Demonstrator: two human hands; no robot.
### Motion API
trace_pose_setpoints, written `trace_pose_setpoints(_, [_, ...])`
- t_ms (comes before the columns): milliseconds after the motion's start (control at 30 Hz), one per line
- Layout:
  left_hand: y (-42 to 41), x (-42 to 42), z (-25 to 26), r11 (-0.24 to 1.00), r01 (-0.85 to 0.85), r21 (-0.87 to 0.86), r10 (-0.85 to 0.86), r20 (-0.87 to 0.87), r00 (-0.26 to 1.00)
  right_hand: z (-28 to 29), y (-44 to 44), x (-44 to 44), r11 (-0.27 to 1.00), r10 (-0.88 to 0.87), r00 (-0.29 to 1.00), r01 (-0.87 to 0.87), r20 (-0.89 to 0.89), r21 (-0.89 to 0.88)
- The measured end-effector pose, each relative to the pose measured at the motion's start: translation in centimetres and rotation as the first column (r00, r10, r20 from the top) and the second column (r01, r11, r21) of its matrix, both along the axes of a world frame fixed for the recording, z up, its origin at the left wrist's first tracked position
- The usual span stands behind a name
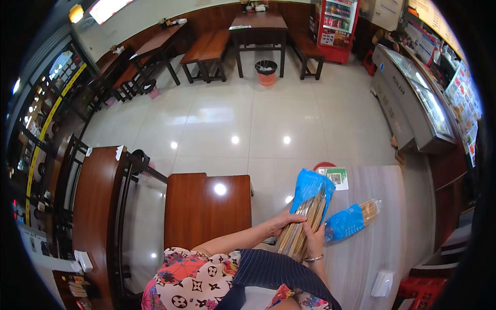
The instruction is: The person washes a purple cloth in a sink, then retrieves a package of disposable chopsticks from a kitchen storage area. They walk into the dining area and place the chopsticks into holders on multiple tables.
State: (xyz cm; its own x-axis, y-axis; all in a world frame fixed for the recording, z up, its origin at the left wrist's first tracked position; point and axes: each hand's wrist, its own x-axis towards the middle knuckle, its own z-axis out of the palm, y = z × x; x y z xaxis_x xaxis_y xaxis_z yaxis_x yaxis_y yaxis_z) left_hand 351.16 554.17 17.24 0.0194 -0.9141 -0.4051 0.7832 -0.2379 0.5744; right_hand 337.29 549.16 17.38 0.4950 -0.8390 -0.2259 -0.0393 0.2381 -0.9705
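Both my hands grip a bundle of thin wooden sticks (304, 219) in a clear and blue plastic bag (312, 185). My left hand (286, 221) holds its left side, and my right hand (314, 237), with a bracelet at the wrist, holds its right side. The bundle tilts, its blue end pointing away from me. A second pack of sticks (350, 223) in blue and clear wrapping lies just to the right on the pale wood-grain table (376, 255). Past the blue bag, a card with a printed code (338, 178) lies at the table's far edge.
A white tissue pack (383, 283) lies at the table's near right. Brown wooden benches (209, 209) stand to the left, before a long table (97, 193). A glass-topped display freezer (412, 97) runs along the right. Far off are a drinks fridge (336, 31) and an orange bin (266, 73).
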Motion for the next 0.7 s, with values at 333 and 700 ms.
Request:
trace_pose_setpoints(333, [-6.7,12.8,0.2,0.96,-0.164,0.228,0.158,0.043,0.986,0.8,-9.0,13.3,0.978,0.174,0.976,-0.187,-0.131,-0.088])
trace_pose_setpoints(700, [-4.1,25.8,-3.1,0.792,-0.313,0.523,0.319,0.083,0.944,-0.9,-11.6,27.5,0.909,0.398,0.872,-0.418,-0.285,-0.008])
